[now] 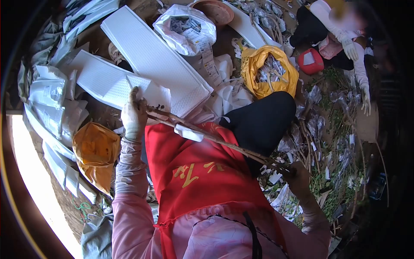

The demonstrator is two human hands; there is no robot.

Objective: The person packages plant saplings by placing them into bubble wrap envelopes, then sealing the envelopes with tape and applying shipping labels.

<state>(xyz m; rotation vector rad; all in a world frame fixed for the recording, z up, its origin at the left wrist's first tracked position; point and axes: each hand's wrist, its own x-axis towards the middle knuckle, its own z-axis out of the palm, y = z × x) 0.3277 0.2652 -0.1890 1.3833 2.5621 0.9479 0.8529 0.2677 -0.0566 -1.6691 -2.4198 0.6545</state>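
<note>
We look down on a ground (86, 203) of bare earth crowded with material, and we take it in from the biggest pieces down.

Long white foam sheets (151, 56) lie overlapping at upper left, with folded white bags (51, 99) stacked along the left edge. A red apron (194, 172) covers our lap, with a black-clad knee (263, 125) rising beside it. A yellow sack (269, 71) stands open above the knee, full of pale slips. A white plastic bag (185, 28) of printed tags sits above that, and an orange sack (95, 151) slumps at left. Cut stems and clear scraps (327, 142) litter the right side.

A co-worker (340, 30) sits at upper right, gloved hands lowered toward the litter, a small red tub (311, 61) near them.

Across our lap runs a thin bundle of brown twigs (207, 138), slanting from upper left down to lower right. Our left hand (133, 114), gloved, has its grip closed around the upper end. Our right hand (297, 177) is in shadow at the lower end; it seems wrapped around the twigs, though we cannot make out the fingers clearly. A small white tag (188, 133) sits on the bundle near the left hand.

Judging progress: the tag looks attached already, while the full sacks and scattered stems suggest plenty of bundles remain.
</note>
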